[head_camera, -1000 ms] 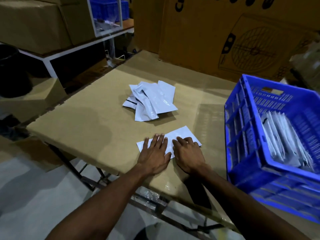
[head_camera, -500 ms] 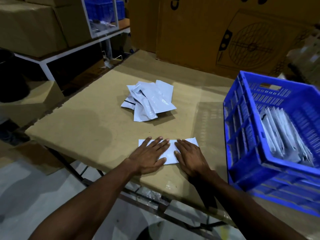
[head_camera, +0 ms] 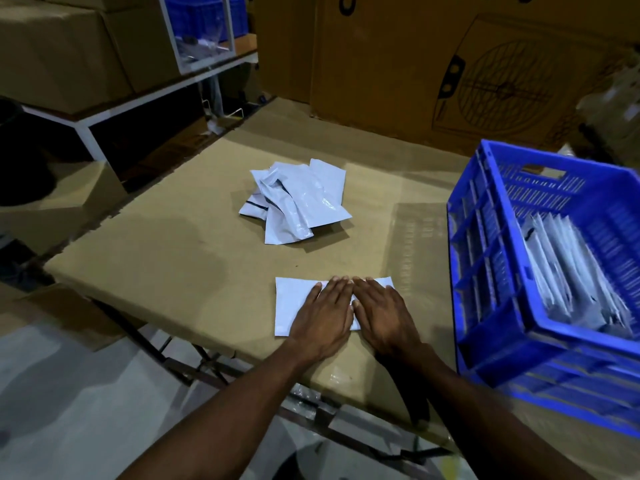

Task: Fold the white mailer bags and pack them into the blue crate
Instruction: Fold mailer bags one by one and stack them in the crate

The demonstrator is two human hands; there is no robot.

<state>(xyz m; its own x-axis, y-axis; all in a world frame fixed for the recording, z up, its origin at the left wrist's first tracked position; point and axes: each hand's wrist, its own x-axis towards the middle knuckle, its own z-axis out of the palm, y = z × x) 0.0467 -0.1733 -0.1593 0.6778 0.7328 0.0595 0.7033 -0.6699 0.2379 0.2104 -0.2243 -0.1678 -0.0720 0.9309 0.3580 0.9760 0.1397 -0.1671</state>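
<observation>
Hands — left hand (head_camera: 323,315), right hand (head_camera: 382,315) — press flat (fingers straight) on white mailer bag (head_camera: 294,303).

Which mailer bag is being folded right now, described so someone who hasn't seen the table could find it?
Start at the cardboard-topped table, left of the blue crate. At its near edge lies one white mailer bag, flat under both hands, the left hand and right hand pressing it with straight fingers. The other loose bags sit in a crumpled pile farther back, untouched.
</observation>
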